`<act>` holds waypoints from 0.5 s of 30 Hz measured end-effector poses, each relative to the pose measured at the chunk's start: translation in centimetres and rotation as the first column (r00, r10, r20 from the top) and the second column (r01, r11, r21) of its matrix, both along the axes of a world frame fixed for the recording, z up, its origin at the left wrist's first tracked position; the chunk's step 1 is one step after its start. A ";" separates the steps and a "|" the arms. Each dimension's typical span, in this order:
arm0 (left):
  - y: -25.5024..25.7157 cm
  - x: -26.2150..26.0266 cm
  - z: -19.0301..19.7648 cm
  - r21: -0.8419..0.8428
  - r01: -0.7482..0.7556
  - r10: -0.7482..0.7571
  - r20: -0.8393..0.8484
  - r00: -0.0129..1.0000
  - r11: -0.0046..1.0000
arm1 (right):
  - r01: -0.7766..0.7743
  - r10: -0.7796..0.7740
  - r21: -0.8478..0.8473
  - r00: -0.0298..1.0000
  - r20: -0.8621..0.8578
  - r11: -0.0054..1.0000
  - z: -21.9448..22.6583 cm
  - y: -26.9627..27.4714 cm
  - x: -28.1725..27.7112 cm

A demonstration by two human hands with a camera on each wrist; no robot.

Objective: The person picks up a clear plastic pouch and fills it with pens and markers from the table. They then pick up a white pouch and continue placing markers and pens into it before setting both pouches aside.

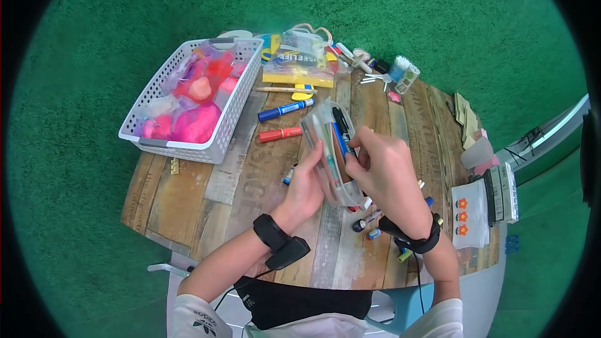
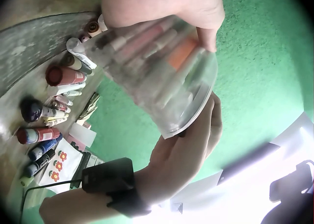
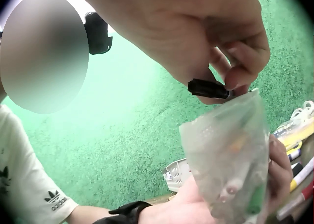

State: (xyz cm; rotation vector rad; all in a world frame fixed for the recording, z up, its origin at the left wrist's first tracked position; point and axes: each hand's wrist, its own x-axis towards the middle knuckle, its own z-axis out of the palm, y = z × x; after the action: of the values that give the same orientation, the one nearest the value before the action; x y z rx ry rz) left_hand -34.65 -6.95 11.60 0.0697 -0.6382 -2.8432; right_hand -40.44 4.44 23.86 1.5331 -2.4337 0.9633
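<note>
My left hand (image 1: 305, 184) grips a translucent pencil pouch (image 1: 343, 196) by its side, above the table. Pens show through the pouch wall (image 3: 221, 160) in the right wrist view, among them a green-ended one (image 3: 255, 200). At the pouch's open top, a black marker (image 1: 342, 122) and a blue pen (image 1: 338, 141) stick up in the head view. My right hand (image 1: 391, 166) is right at that opening, its thumb and fingers pinching a black-capped pen (image 3: 208, 88). The pen's other end is hidden by the fingers and pouch.
A white basket (image 1: 227, 141) of pink and purple items stands at the left. A blue marker (image 1: 286, 110) and a red marker (image 1: 280, 134) lie beside the pouch. Several markers and pens (image 1: 374, 234) lie under my right wrist. A flower-print sheet (image 1: 469, 216) is at the right edge.
</note>
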 end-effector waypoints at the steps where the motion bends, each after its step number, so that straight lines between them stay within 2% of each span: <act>1: 0.2 0.0 0.1 0.017 -0.020 0.020 0.026 0.999 1.000 | -0.004 0.005 0.012 0.998 -0.055 1.000 0.0 -0.1 0.0; 5: 0.2 0.3 0.6 0.063 -0.034 0.030 0.069 0.997 0.997 | 0.002 0.004 0.067 0.996 -0.092 0.998 -0.3 -0.2 -0.3; 7: 0.1 0.4 0.6 0.046 -0.029 0.026 0.068 0.997 0.999 | -0.002 0.022 0.109 0.984 -0.176 0.994 0.0 0.0 -0.3; 15: 0.5 0.3 0.3 0.018 -0.039 0.038 0.078 0.996 0.999 | -0.055 0.070 0.160 0.993 -0.090 0.986 0.6 0.3 -0.8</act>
State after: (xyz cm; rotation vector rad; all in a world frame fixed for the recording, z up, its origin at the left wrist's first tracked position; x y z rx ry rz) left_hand -34.35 -6.41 11.86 0.1942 -0.6172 -2.8215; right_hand -41.24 4.77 24.50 1.6734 -2.4592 0.7043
